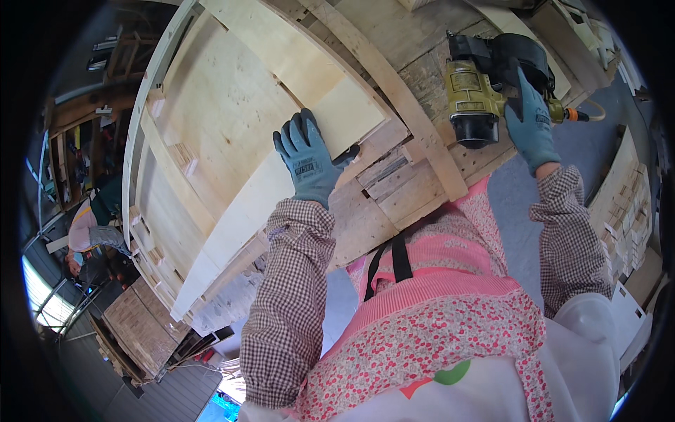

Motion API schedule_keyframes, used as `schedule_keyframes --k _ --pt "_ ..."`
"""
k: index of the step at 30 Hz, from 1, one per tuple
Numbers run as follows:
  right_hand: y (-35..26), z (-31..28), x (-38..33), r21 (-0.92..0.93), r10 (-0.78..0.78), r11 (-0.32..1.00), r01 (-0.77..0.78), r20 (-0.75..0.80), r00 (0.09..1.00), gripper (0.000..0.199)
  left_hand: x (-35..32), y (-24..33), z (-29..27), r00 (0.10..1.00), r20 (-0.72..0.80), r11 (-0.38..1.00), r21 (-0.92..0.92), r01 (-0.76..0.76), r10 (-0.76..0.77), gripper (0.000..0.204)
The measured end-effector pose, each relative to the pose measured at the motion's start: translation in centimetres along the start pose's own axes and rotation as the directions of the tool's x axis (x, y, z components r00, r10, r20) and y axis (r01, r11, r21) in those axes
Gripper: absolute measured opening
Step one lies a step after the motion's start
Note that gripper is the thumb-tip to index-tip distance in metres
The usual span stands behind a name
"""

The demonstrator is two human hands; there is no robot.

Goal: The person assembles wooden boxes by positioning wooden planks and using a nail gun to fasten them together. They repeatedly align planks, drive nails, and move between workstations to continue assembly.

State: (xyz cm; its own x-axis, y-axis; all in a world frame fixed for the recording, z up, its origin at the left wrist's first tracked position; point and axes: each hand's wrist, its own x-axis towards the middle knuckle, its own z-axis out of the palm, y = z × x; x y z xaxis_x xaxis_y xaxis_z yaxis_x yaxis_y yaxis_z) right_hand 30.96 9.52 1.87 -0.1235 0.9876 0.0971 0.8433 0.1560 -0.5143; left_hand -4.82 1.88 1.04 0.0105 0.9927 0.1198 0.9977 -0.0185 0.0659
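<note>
My left hand, in a blue-grey work glove with dark fingertips, lies flat with fingers stretched on a pale plywood piece. Under it is a curved wooden frame with a plywood panel inside. Next to my palm, a white tapered strip runs down to the lower left. My right hand, gloved the same way, is closed round the handle of a yellow and black coil nail gun. The nail gun is at the right part of the worktable, by a curved wooden strip. Its nose is hard to make out.
An air hose joins the nail gun at the right. The worn wooden worktable ends just in front of my apron. Stacked wooden parts stand at the far right. Another person is bent over at the far left.
</note>
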Motion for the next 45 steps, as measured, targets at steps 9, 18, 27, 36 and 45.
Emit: schedule_keyframes --k 9,18,27,36,45 --pt "2.2 -0.8 -0.7 -0.609 0.121 0.777 0.158 0.391 0.912 0.077 0.1 0.2 0.4 1.000 0.011 1.000 0.020 -0.011 0.011 0.106" --pt "2.7 2.7 2.3 -0.646 0.191 0.732 0.216 0.499 0.845 0.084 0.1 0.1 0.5 0.999 -0.041 1.000 0.000 -0.018 0.018 0.102" --pt "4.0 3.6 2.1 -0.655 0.091 0.700 0.286 0.479 0.873 0.080 0.1 0.3 -0.1 0.999 0.020 0.998 -0.042 0.043 -0.043 0.101" --pt "3.2 3.3 3.5 -0.597 0.107 0.747 0.293 0.542 0.833 0.066 -0.2 -0.3 0.2 0.998 0.047 0.998 0.036 0.047 -0.048 0.102" --pt "0.2 -3.0 5.6 -0.261 0.170 0.963 -0.062 0.417 0.893 0.041 -0.4 0.0 -0.2 0.995 0.052 0.996 -0.044 0.082 -0.079 0.101"
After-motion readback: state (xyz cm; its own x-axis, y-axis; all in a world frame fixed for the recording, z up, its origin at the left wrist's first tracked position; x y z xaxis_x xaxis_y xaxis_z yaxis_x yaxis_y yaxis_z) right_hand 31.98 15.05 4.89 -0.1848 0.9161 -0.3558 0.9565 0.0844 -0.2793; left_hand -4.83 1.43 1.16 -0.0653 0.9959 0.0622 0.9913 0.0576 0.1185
